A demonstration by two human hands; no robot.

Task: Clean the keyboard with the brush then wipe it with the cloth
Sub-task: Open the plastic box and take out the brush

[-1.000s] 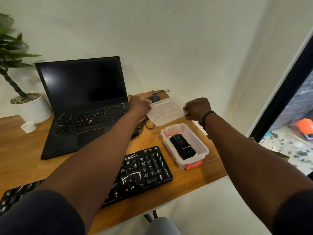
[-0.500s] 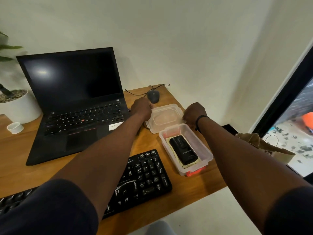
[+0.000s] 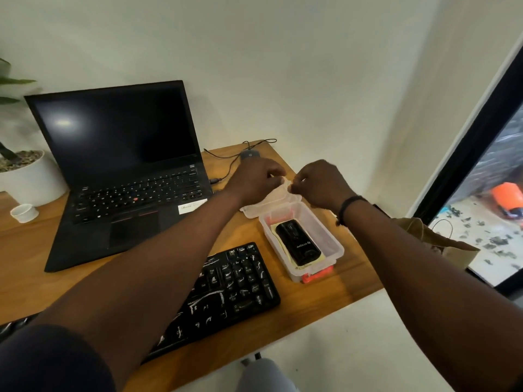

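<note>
At the counter's (image 3: 325, 290) 1 o'clock corner, left hand (image 3: 254, 179) and right hand (image 3: 319, 182) pinch the clear lid (image 3: 271, 198) behind the open box (image 3: 331, 244), likely parking it; dusty keyboard (image 3: 226, 292) waits at 6 o'clock.

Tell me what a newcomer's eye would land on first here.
Both hands, left hand and right hand, pinch a clear plastic lid behind the open clear box holding a black device. In front lies the black keyboard, streaked white; the open laptop stands at left.
</note>
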